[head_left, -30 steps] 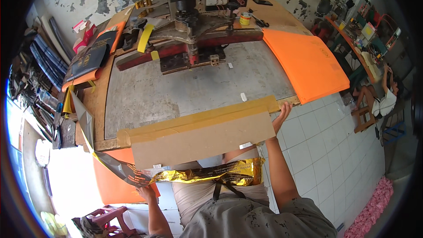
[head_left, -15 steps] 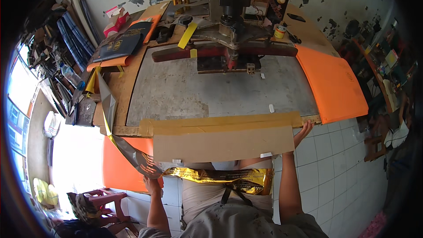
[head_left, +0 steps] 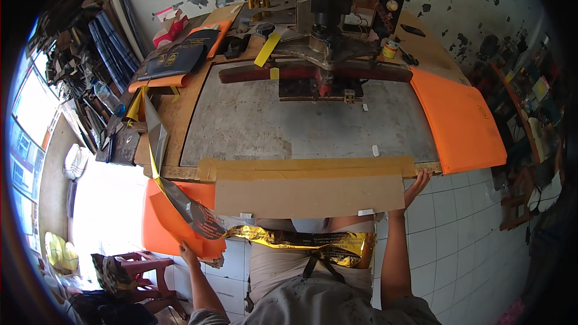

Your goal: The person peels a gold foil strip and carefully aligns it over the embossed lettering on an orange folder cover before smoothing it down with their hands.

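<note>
At the lower left, my left hand (head_left: 190, 255) pinches the near edge of an orange sheet (head_left: 174, 219), which lifts and bends above a stack of orange sheets (head_left: 150, 235). My right hand (head_left: 415, 191) has its fingers curled on the front edge of the press table (head_left: 425, 168), beside a cardboard flap (head_left: 310, 197) taped along that edge. A gold foil strip (head_left: 289, 238) with dark print runs from the table's left side, over the orange stack, and across my lap.
A heat press head (head_left: 322, 63) stands over the grey metal plate (head_left: 241, 114). More orange sheets (head_left: 463, 120) hang over the table's right side. At the back left lies a dark printed bag (head_left: 177, 60). A red plastic stool (head_left: 144, 271) stands at the lower left.
My left hand has moved left along the orange stack and raised a sheet's edge. My right hand stays at the table edge. The whole view has shifted slightly.
</note>
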`<state>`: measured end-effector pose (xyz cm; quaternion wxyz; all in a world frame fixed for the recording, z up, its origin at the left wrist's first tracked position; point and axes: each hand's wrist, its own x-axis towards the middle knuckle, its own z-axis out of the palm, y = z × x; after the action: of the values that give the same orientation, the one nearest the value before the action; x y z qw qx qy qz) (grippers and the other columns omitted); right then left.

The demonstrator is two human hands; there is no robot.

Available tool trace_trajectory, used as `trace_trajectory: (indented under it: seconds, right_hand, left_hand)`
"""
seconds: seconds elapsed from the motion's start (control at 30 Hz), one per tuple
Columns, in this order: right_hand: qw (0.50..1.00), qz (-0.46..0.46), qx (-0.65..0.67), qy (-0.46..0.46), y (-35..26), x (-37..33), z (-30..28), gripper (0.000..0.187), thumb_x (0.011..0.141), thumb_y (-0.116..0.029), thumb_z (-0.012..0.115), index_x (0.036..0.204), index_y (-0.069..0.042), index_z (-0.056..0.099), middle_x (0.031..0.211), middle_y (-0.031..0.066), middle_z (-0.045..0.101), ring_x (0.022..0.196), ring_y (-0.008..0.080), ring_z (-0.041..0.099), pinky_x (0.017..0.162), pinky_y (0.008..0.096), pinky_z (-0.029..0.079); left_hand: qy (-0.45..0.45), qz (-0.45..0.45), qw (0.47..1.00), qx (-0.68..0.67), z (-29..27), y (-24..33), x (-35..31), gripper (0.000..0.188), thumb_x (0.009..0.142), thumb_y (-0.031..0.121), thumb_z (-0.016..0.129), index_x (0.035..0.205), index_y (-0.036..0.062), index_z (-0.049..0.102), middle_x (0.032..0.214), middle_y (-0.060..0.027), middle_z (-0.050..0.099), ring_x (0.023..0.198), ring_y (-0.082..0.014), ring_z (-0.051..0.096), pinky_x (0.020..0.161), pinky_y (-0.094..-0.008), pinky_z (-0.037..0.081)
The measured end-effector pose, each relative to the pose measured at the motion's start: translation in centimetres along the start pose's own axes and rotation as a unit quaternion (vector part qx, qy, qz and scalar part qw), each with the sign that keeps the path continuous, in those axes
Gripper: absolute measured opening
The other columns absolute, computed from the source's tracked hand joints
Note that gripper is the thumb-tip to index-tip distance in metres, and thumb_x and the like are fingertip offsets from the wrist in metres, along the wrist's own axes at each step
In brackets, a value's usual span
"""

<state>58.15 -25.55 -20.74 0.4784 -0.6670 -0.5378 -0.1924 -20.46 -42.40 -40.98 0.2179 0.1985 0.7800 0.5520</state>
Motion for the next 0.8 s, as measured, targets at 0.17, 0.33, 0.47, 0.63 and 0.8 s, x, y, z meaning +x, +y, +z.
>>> trace_trajectory:
  seconds: [0.17,0.33,0.47,0.63,0.8]
  right_hand:
    - [0.999,-0.031,0.008,-0.023,-1.1,1.0,-3.6,0.068,0.105,-0.032,0.06,0.16,0.0,0.035,0.167,0.0213,0.035,0.16,0.0454,0.021,0.126,0.0593,0.024]
    - [0.988,0.071,0.133,-0.039,-4.6,3.1,-9.0,0.045,0.107,-0.008,0.044,0.15,0.001,0.051,0.154,0.016,0.055,0.152,0.0355,0.042,0.124,0.0468,0.03]
    - [0.972,0.02,0.229,0.05,-13.0,4.4,-10.6,0.035,0.11,-0.015,0.042,0.132,0.003,0.061,0.137,0.0155,0.063,0.128,0.0308,0.059,0.11,0.0446,0.044]
    - [0.852,-0.184,0.412,-0.266,-28.1,3.4,-10.5,0.039,0.104,-0.027,0.059,0.13,0.001,0.066,0.133,0.0182,0.066,0.133,0.0354,0.058,0.111,0.0486,0.046]
    - [0.679,-0.276,0.494,-0.468,-36.7,-1.5,-8.8,0.085,0.103,-0.049,0.065,0.165,-0.002,0.029,0.167,0.025,0.031,0.155,0.0391,0.036,0.128,0.0513,0.027]
  left_hand:
    - [0.071,0.032,0.995,-0.055,-5.5,4.0,0.3,0.061,0.113,0.039,0.049,0.154,-0.006,0.044,0.143,-0.0221,0.057,0.126,-0.0314,0.062,0.099,-0.0403,0.056]
    - [0.094,0.036,0.987,-0.125,-9.0,15.0,-3.8,0.075,0.111,0.051,0.046,0.162,-0.0031,0.035,0.164,-0.0203,0.04,0.143,-0.0337,0.049,0.116,-0.0449,0.044]
    - [0.147,0.055,0.974,-0.166,-9.1,25.7,-9.8,0.077,0.111,0.054,0.046,0.164,-0.0011,0.034,0.166,-0.0186,0.039,0.147,-0.0333,0.046,0.12,-0.0439,0.041]
    - [0.248,0.184,0.947,-0.09,-8.0,31.0,-14.7,0.077,0.111,0.054,0.044,0.164,-0.0007,0.033,0.164,-0.0185,0.04,0.148,-0.0347,0.044,0.119,-0.0473,0.043]
    - [0.255,0.141,0.878,-0.381,-2.6,41.5,-23.0,0.073,0.112,0.052,0.043,0.162,-0.001,0.037,0.159,-0.0218,0.045,0.144,-0.0332,0.049,0.118,-0.0458,0.046]
